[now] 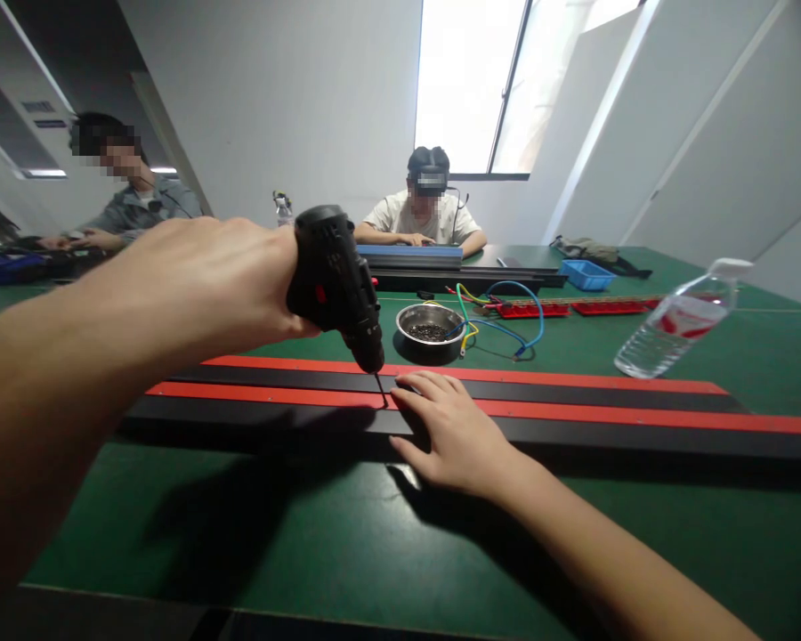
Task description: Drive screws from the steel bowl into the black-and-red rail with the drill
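My left hand (200,285) is closed round the grip of a black cordless screwdriver (337,280). Its bit points down and touches the near red strip of a long black-and-red rail (574,414) that lies across the green table (307,534). My right hand (450,427) lies on the rail just right of the bit, fingers stretched out and pressing on the red strip. Whether a screw sits under the bit is too small to tell.
A metal bowl (431,325) of small dark screws stands behind the rail, beside coloured wires (500,312). A plastic water bottle (681,320) stands at the right. Farther back lie red parts (574,308), a blue tray (586,274) and more rails. Two people sit at the far side.
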The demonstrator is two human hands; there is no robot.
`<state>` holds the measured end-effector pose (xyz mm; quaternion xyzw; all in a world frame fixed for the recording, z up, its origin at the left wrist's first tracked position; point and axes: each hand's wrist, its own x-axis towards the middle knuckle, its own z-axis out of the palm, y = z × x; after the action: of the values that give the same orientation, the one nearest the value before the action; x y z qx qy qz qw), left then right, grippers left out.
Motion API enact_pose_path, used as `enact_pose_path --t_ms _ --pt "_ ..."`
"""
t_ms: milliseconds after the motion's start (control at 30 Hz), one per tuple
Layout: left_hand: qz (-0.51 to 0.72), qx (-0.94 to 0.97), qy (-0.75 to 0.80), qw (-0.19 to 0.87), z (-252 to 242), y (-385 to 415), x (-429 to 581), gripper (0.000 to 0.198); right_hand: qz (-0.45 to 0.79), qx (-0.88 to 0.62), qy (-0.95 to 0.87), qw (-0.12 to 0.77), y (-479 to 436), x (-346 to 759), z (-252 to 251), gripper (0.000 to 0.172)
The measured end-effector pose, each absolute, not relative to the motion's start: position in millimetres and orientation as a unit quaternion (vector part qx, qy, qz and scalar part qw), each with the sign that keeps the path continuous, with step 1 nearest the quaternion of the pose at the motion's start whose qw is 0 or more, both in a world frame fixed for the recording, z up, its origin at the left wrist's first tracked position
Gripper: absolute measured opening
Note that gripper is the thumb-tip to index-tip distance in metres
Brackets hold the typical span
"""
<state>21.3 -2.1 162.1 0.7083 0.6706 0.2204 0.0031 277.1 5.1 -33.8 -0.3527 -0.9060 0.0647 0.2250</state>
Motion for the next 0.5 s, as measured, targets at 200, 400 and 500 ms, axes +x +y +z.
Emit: enact_pose_path --t_ms 200,400,500 --pt "0.015 0.709 0.672 -0.215 161 -8 45 0.074 0.043 -0.351 -0.91 0.218 4 277 -35 0.057" --pt "0.036 0.701 0.684 -0.198 161 -4 46 0.076 0.045 -0.349 -0.91 0.218 5 277 -36 0.055" --pt "0.034 0.699 0.685 -0.202 161 -4 46 0.076 0.045 -0.349 -0.911 0.215 5 277 -37 0.056"
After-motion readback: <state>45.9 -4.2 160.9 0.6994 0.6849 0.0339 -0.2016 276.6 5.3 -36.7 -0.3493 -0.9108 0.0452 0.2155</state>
